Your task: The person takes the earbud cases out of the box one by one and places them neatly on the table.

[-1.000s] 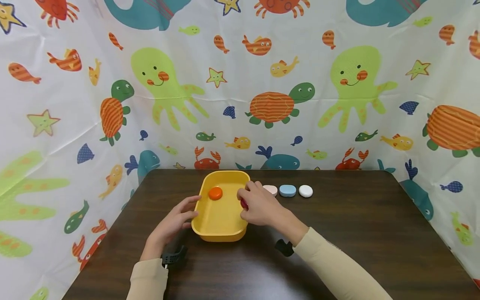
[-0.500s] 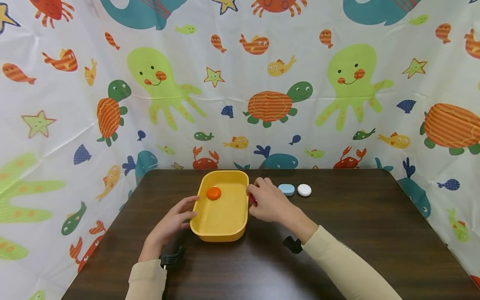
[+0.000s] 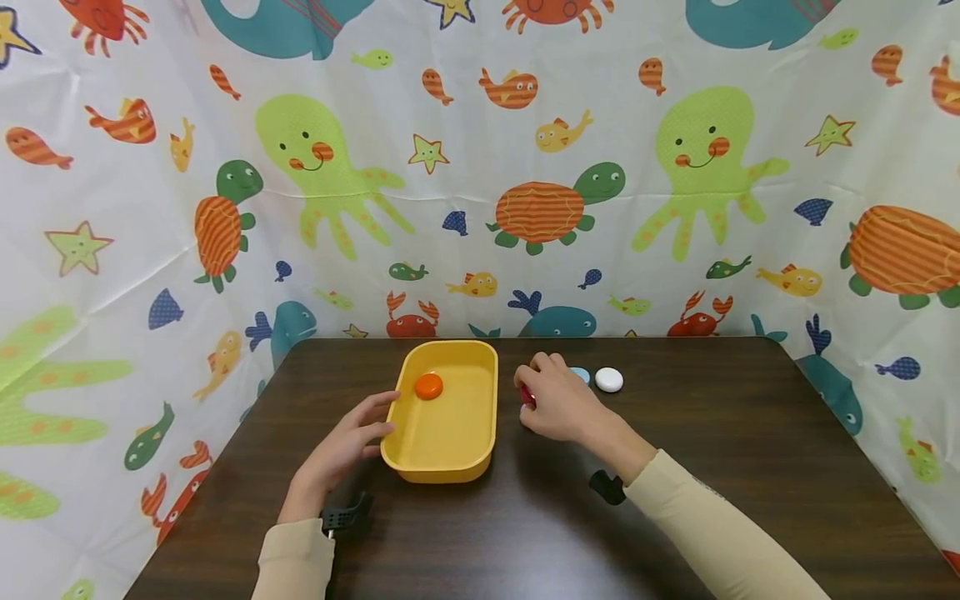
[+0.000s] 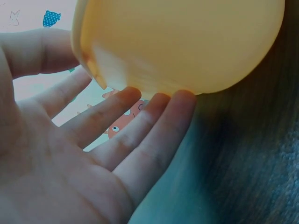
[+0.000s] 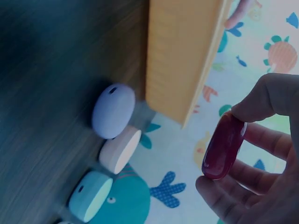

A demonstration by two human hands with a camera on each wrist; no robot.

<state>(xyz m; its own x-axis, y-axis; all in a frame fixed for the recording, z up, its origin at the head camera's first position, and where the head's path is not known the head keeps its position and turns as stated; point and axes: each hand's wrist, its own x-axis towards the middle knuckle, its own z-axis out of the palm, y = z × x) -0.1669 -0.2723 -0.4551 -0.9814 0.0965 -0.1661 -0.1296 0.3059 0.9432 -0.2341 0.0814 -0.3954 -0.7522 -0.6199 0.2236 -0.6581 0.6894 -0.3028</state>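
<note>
My right hand (image 3: 562, 402) pinches a small glossy dark red oval case (image 5: 224, 147) between thumb and fingers, just right of the yellow bin (image 3: 442, 429). The case's top and front edge show in the right wrist view; the hand covers most of it in the head view. My left hand (image 3: 341, 450) keeps its fingers extended, fingertips at the bin's left wall. Inside the bin, toward the back left, lies a round orange piece (image 3: 429, 386). Close to the right hand on the table are a lavender piece (image 5: 113, 111) and a peach piece (image 5: 120, 149).
A light blue piece (image 3: 581, 374) and a white round piece (image 3: 609, 380) stand in a row near the back of the dark wooden table (image 3: 712, 433). A white cloth (image 3: 465, 125) printed with sea animals hangs behind and at the sides.
The right hand, holding the red case, has moved right from the bin's right rim and now overlaps part of the light blue piece. My left hand stays at the bin.
</note>
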